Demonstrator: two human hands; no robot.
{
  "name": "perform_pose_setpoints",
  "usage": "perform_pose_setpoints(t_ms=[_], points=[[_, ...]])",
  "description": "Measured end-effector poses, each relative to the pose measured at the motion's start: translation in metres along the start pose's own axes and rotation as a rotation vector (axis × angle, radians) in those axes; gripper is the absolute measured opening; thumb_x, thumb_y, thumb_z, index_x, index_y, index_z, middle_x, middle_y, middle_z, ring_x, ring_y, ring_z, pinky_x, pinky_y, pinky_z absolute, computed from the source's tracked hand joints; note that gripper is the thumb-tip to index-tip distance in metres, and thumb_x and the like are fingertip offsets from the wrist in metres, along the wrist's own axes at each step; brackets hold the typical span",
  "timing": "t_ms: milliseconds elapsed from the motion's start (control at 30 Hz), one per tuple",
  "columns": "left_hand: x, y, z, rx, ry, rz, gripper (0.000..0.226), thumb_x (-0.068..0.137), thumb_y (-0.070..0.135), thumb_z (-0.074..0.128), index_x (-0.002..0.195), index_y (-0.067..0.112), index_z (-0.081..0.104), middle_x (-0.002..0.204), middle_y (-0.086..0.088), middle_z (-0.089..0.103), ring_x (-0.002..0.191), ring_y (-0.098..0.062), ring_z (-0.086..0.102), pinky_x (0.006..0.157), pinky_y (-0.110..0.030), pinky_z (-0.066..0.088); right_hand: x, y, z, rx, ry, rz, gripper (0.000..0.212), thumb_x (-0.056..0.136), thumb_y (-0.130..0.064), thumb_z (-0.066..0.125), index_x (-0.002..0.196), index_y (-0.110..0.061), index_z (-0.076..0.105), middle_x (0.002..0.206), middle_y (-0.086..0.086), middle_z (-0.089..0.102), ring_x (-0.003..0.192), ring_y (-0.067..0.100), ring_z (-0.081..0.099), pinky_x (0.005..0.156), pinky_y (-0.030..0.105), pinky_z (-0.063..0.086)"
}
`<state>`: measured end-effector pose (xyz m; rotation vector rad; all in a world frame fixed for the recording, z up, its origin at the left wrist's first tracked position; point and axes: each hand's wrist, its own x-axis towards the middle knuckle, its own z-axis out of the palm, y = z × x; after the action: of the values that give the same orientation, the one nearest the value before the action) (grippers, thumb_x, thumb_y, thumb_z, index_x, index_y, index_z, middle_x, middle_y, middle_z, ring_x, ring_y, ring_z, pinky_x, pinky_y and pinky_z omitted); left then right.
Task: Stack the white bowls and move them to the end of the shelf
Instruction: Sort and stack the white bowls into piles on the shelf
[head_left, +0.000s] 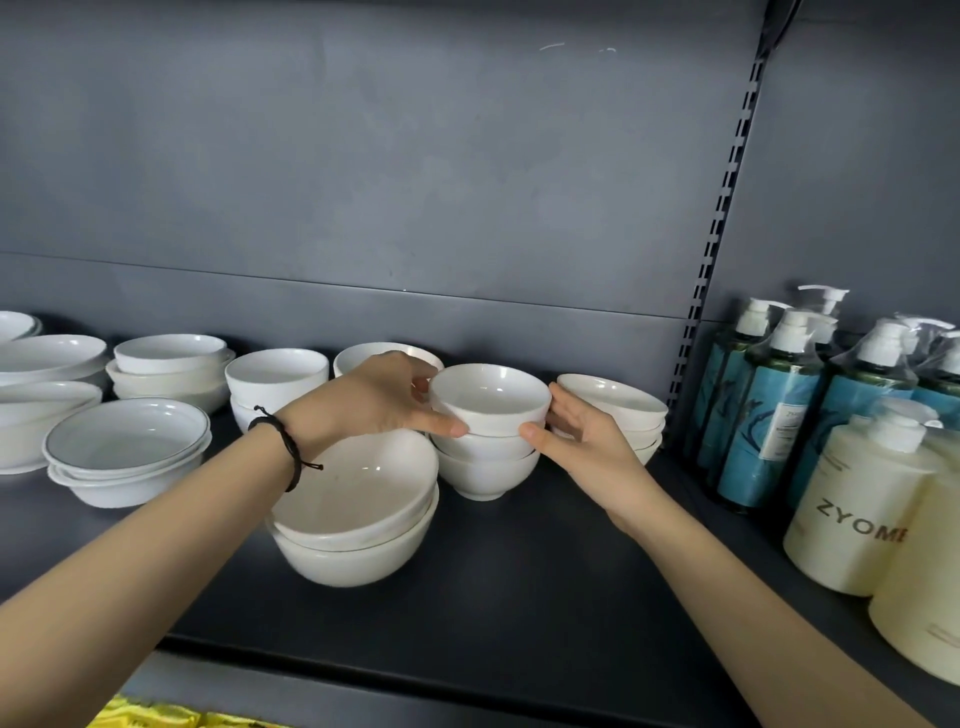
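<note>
A stack of three small white bowls (488, 452) stands on the dark shelf (519, 571) near its middle. My left hand (374, 397) grips the top bowl (491, 392) from the left, thumb at the front and fingers behind the rim. My right hand (582, 434) touches the same bowl from the right with its thumb at the front. A stack of shallow white bowls (618, 410) sits just right of it, near the shelf's right end. Two larger nested bowls (358, 514) stand at the front, under my left wrist.
More white bowls (278, 376) and dishes (130, 447) fill the shelf's left half. A slotted upright (711, 270) marks the shelf's right end. Beyond it stand blue pump bottles (769, 405) and cream bottles (857, 499). Yellow packets (156, 717) lie below the shelf.
</note>
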<state>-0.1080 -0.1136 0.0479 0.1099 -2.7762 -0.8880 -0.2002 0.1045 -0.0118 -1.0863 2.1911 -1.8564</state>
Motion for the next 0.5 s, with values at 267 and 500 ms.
perform_pose_setpoints(t_ms=[267, 500], points=[[-0.040, -0.012, -0.006, -0.083, 0.163, -0.038, 0.037, 0.082, 0.032, 0.076, 0.115, 0.019, 0.065, 0.114, 0.014, 0.063, 0.102, -0.007, 0.063, 0.081, -0.016, 0.047, -0.013, -0.015, -0.008, -0.194, 0.263, -0.195, 0.018, 0.092, -0.009, 0.064, 0.095, -0.026, 0.071, 0.096, -0.018, 0.071, 0.092, 0.006, 0.067, 0.082, 0.008, 0.047], [-0.093, -0.046, -0.027, -0.043, 0.361, -0.054, 0.013, 0.086, 0.025, 0.073, 0.097, 0.031, 0.069, 0.101, 0.020, 0.067, 0.092, 0.009, 0.062, 0.081, -0.013, 0.044, -0.035, -0.032, 0.013, -0.439, -0.036, -0.342, 0.019, 0.092, -0.014, 0.063, 0.104, -0.025, 0.072, 0.100, -0.013, 0.071, 0.089, 0.004, 0.064, 0.082, 0.016, 0.050]])
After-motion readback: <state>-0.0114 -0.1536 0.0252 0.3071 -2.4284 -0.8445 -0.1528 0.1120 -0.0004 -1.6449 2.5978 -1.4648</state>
